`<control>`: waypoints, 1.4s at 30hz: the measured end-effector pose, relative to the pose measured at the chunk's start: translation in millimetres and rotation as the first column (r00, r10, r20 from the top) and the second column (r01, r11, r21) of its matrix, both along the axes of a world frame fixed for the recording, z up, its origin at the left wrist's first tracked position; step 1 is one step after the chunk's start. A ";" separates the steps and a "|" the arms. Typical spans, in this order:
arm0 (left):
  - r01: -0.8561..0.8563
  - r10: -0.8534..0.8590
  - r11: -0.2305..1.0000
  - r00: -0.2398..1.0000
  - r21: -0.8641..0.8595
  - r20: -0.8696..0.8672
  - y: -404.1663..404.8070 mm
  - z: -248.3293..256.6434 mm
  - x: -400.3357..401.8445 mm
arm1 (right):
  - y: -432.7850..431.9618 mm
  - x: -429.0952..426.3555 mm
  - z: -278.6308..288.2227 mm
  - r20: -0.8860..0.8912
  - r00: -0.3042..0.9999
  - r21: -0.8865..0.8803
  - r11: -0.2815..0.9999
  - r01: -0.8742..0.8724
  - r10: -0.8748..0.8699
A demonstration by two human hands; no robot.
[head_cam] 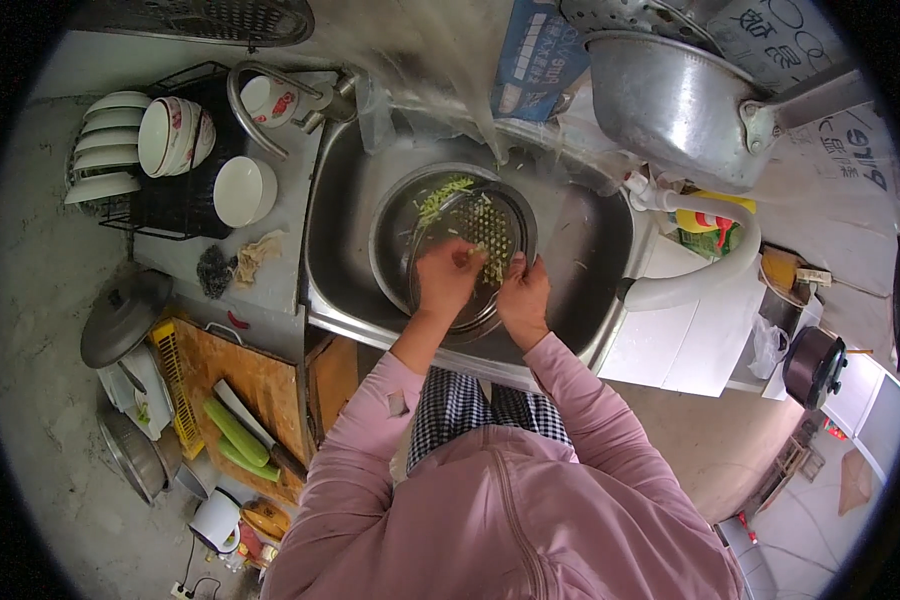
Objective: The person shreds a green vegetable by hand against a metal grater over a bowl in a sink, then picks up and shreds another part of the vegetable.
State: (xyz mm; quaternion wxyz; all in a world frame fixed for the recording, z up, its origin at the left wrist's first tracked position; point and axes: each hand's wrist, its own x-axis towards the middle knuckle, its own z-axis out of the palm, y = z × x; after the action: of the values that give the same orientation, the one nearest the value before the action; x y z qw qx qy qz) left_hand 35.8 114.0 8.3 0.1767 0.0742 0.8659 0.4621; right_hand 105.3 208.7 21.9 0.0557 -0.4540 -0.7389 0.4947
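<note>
In the stainless steel sink [345, 225] stands a metal basin [392, 217]. Tilted over it is a round metal strainer [534, 217] with a perforated bottom, where green vegetable shreds [487, 214] stick. More pale green shreds [444, 196] lie together on the far left side. My right hand [525, 296] grips the strainer's near right rim, thumb on top. Over the near left part of the strainer, my left hand [450, 274] has its fingers curled and slightly blurred; whether they pinch any shreds is hidden.
A steel faucet [259, 112] and white bowls [244, 192] stand left of the sink. A cutting board [232, 352] bears a knife [251, 420] and pale green gourds [236, 431]. To the right are a thick white hose [720, 270] and an aluminium pot [667, 105].
</note>
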 end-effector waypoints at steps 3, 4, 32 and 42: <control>-0.055 0.055 0.998 0.998 0.006 -0.013 6.3 -12.5 -7.8 | -2.2 -0.3 3.0 -0.008 1.000 0.032 0.999 -0.006 0.006; -0.085 0.086 0.996 0.996 0.031 -0.031 8.3 -18.4 -13.9 | -3.9 -0.8 3.6 -0.030 0.999 0.075 0.997 -0.010 0.013; 0.000 0.001 1.000 0.999 0.018 -0.047 9.3 -26.3 -15.2 | -5.6 -6.9 10.6 0.007 1.000 0.003 1.000 -0.002 0.002; 0.023 -0.027 0.998 0.998 0.066 0.064 3.5 5.8 22.1 | -2.3 -0.6 -14.4 -0.153 0.985 0.024 0.996 0.089 -0.084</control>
State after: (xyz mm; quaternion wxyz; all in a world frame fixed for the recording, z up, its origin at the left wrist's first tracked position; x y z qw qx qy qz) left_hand 57.9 117.4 14.1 0.2079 0.0758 0.8433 0.4899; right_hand 104.7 206.4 7.6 0.1402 -0.4458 -0.7196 0.5136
